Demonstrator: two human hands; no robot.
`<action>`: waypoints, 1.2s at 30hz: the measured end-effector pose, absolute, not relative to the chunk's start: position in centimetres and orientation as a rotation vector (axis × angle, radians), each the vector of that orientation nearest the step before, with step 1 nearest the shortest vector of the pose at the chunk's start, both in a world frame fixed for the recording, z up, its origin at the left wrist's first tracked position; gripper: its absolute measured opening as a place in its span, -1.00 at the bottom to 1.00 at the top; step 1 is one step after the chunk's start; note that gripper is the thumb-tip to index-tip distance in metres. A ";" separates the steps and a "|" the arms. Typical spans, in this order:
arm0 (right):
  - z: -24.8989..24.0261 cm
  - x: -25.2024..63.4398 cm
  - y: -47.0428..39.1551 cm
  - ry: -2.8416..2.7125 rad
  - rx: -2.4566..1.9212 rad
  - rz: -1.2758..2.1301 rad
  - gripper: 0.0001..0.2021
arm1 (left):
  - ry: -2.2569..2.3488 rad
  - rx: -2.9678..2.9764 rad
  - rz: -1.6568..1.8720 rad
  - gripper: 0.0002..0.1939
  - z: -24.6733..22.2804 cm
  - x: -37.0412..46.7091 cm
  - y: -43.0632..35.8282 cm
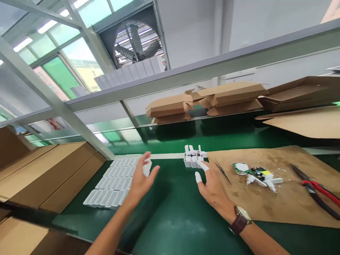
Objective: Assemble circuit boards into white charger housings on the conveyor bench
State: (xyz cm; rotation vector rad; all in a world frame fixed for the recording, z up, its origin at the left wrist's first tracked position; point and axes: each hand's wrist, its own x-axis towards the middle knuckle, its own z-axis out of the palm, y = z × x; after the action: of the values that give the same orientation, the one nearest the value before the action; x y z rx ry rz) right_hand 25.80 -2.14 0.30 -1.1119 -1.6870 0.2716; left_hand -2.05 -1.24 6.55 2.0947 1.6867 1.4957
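My left hand (142, 175) hovers at the right side of several rows of white plastic housings (114, 182), thumb and fingers apart and nothing between them. Near the back edge of the green bench, my right hand (209, 180) reaches to a small group of white housings (190, 161) with parts standing up in them. White covers sit on the thumb and a finger of this hand. Its thumb and forefinger are apart, and the forefinger tip is at the group's front right corner; whether it touches cannot be made out.
Brown paper (255, 202) covers the bench at right. On it lie tweezers (223, 173), green circuit boards with white parts (259, 173) and red-and-black pliers (316, 187). Cardboard boxes (61, 173) stand at left. Folded cartons (231, 95) lie behind, under a rail.
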 end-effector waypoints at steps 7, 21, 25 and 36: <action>0.0 24.3 -3.3 -1.941 -0.848 0.118 -0.53 | 2.009 2.848 1.023 -0.79 7.0 -10.2 -6.4; 3.1 29.3 -1.6 -2.073 -1.368 -0.066 -0.64 | 1.151 2.946 1.111 -0.82 2.1 0.8 -1.3; 3.9 35.3 -1.8 -2.007 -1.691 -0.098 -0.67 | 1.165 2.737 1.089 -0.78 0.1 2.3 -0.2; 4.6 38.7 -0.8 -1.829 -1.972 0.095 -0.82 | 1.084 2.560 1.122 -0.91 -1.6 2.0 -2.0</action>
State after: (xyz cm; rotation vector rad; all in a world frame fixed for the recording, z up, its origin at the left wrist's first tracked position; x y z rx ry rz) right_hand 38.72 -0.83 4.63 -1.9721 -1.8289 0.0951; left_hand 2.03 -1.99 -1.64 2.5599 1.0838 1.1222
